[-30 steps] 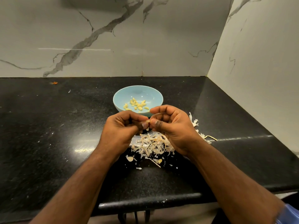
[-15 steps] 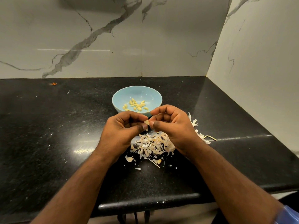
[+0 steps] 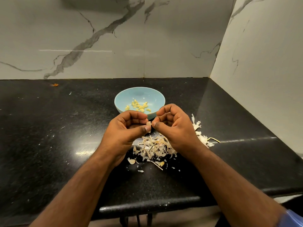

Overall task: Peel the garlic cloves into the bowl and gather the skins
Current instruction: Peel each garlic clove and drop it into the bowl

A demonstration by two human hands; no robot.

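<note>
While both hands hover just above the black desk [image 3: 49, 145] at the centre of the frame, a single garlic clove [image 3: 148, 124] sits pinched between them, caught at the meeting point of the two grips. The left hand [image 3: 126, 128] curls its fingers inward and presses its thumb against the lower left side of the clove; the right hand [image 3: 175, 126] mirrors it, fingers curled, its thumb tip and forefinger nipping the clove's right edge. So the clove lies at the very tips of both grips, not in either palm, and only a pale sliver of it shows between the thumbs. Directly behind the hands, toward the upper middle of the frame, stands a light blue bowl [image 3: 124, 97] with a small cluster of peeled yellow cloves [image 3: 139, 106] lying in its bottom; the knuckles of both hands overlap its near rim in the view. Below the hands, toward the lower middle, a loose pile of papery skins [image 3: 154, 148] spreads across the desk, with a few stray scraps just beside it nearer the desk's front edge. More white skins [image 3: 196, 126] lie to the right of the right hand, partly hidden by it. Marble walls [image 3: 262, 63] close off the desk at the top and right of the frame.
</note>
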